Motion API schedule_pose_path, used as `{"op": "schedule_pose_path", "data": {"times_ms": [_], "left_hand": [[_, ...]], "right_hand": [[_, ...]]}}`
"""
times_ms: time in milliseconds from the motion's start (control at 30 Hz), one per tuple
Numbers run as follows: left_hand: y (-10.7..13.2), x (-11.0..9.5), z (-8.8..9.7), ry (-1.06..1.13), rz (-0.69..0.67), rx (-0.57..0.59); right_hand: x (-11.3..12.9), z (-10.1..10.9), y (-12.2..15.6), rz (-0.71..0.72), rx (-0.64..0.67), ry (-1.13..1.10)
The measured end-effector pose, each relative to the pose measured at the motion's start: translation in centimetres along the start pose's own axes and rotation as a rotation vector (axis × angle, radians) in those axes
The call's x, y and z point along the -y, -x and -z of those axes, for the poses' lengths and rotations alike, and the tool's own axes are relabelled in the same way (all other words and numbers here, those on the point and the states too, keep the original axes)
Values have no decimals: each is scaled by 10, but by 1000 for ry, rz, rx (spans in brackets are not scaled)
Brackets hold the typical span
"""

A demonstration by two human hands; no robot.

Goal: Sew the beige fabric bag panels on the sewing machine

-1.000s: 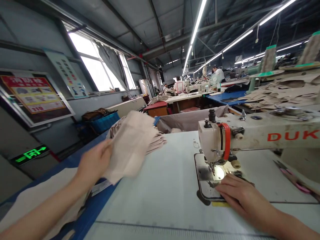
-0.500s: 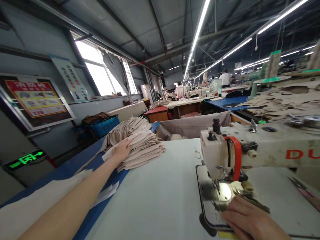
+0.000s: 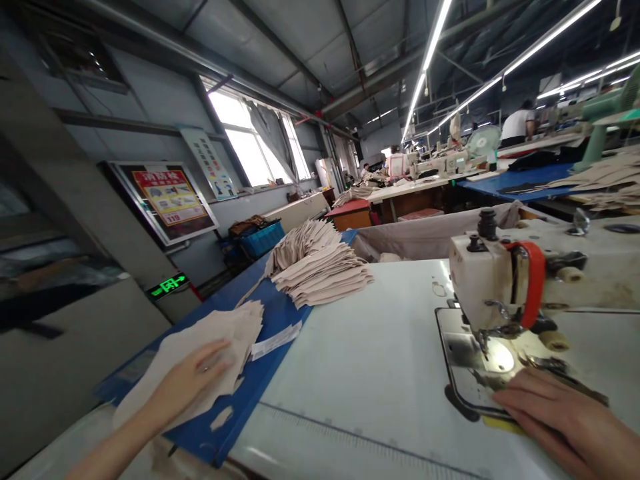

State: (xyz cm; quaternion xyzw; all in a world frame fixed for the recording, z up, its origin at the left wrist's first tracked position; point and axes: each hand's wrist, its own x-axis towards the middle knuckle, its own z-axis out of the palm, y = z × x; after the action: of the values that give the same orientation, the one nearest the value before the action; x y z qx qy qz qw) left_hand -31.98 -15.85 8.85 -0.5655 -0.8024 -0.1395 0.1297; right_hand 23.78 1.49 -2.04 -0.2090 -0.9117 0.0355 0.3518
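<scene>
The left hand (image 3: 203, 373) lies palm down over the pale cloth pieces (image 3: 213, 331), its fingers slightly apart, not clamped on anything. Under the cloth is a blue counter (image 3: 245, 400); a small scrap (image 3: 221, 418) sits on it at five o'clock from this hand, and a white paper strip (image 3: 275, 341) lies between two and three o'clock. At about half past one, a fanned cloth stack (image 3: 323, 270) rests partly on the blue surface and partly on the white counter (image 3: 360, 360).

The right hand (image 3: 555, 407) bends over the near edge of the sewing machine's metal plate (image 3: 467, 367), fingers together; whether they pinch anything, I cannot tell. The lit needle area is at ten o'clock from it, the machine's red guard (image 3: 534, 283) at twelve. Ruler markings (image 3: 360, 437) run along the white surface at nine.

Farther off, a blue crate (image 3: 263, 240) stands at one o'clock from the left hand, a green exit sign (image 3: 169, 287) at eleven.
</scene>
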Motion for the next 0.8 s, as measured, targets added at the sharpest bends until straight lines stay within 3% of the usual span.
{"op": "schedule_pose_path", "data": {"times_ms": [100, 233, 333, 467, 600, 700, 800], "left_hand": [[48, 22, -21, 52, 47, 39], [59, 2, -25, 20, 53, 24], [48, -19, -11, 45, 98, -14], [40, -22, 19, -9, 399, -291], [40, -27, 59, -82, 505, -491], [46, -56, 72, -74, 438, -506], [54, -107, 50, 28, 123, -443]], "right_hand": [[-2, -2, 2, -11, 18, -4], [-8, -5, 6, -3, -7, 6], [-9, -5, 6, 9, -28, 12], [-6, -3, 3, 10, -32, 14], [-6, -5, 4, -9, -27, 7], [-7, -7, 6, -16, -20, -12], [-5, -6, 5, -36, 9, -47]]}}
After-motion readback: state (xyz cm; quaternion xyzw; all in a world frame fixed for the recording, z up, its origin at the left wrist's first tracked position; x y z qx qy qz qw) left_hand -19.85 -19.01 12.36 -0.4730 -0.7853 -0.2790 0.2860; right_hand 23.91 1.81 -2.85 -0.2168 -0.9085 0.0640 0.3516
